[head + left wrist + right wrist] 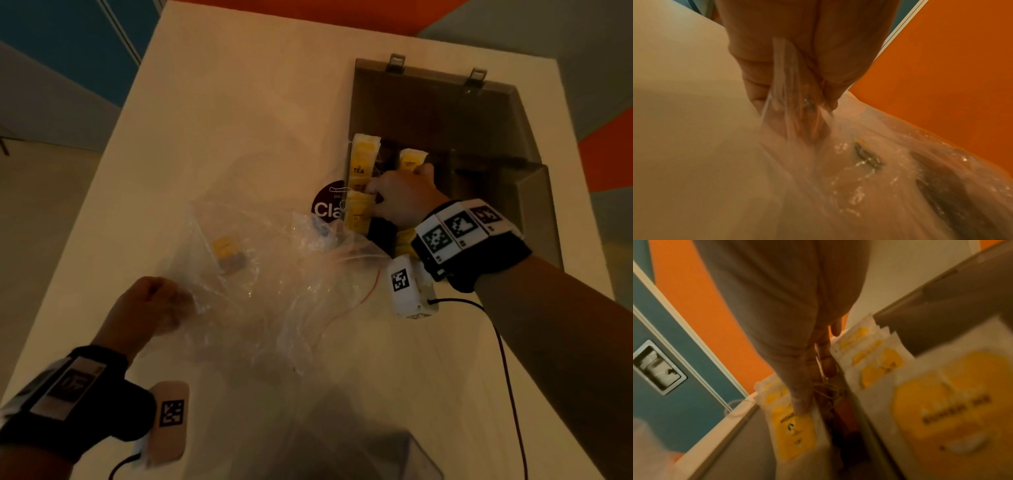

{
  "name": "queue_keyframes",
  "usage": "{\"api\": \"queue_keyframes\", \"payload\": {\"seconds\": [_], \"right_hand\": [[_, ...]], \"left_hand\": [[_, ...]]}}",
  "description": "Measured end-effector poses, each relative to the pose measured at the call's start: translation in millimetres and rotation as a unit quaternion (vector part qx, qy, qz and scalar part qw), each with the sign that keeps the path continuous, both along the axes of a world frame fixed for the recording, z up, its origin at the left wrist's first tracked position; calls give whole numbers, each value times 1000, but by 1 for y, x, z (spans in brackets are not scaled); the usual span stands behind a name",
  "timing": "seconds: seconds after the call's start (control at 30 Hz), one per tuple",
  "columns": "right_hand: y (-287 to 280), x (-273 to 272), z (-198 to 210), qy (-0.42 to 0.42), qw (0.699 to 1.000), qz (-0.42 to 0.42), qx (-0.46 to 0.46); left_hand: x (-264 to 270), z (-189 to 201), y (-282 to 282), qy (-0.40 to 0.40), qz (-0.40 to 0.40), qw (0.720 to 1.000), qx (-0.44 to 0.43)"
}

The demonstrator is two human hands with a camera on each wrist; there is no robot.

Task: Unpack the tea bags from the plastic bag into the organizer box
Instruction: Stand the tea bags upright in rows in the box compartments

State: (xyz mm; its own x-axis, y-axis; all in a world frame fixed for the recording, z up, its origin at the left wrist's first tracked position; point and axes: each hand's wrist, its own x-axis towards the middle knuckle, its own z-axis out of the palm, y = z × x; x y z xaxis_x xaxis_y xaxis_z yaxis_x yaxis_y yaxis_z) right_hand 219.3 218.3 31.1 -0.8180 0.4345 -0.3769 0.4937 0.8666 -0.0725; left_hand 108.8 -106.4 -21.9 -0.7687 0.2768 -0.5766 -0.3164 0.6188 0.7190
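Observation:
A crumpled clear plastic bag [267, 274] lies mid-table with one yellow tea bag [224, 248] inside it. My left hand [154, 305] grips the bag's near-left edge; in the left wrist view the plastic bag [785, 84] is bunched between the fingers, and the tea bag [865, 152] shows through it. The grey organizer box [534, 205] stands at the right with its lid open. My right hand [400, 195] reaches into its left compartment among upright yellow tea bags [363, 161]. In the right wrist view the thumb [801, 402] lies on a tea bag [795, 434], with the fingers behind it.
A round purple sticker [327, 205] shows beside the box's left wall. More sachets [877, 360] stand in the neighbouring compartment. A cable [503, 359] trails from my right wrist. A dark translucent container [359, 455] sits at the near table edge. The table's left edge [85, 192] drops to the floor.

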Motion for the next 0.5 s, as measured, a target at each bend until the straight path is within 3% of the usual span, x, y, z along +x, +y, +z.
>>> {"api": "queue_keyframes", "payload": {"seconds": [0.13, 0.27, 0.4, 0.5], "right_hand": [[3, 0, 1, 58, 998, -22, 35], [2, 6, 8, 45, 998, -21, 26], [-3, 33, 49, 190, 968, -101, -130], [-24, 75, 76, 103, 926, -78, -354]], "left_hand": [[-4, -4, -1, 1, 11, 1000, -12], [-3, -4, 0, -7, 18, 1000, -3], [-8, 3, 0, 31, 27, 999, -12], [-18, 18, 6, 137, 39, 989, -35]]}}
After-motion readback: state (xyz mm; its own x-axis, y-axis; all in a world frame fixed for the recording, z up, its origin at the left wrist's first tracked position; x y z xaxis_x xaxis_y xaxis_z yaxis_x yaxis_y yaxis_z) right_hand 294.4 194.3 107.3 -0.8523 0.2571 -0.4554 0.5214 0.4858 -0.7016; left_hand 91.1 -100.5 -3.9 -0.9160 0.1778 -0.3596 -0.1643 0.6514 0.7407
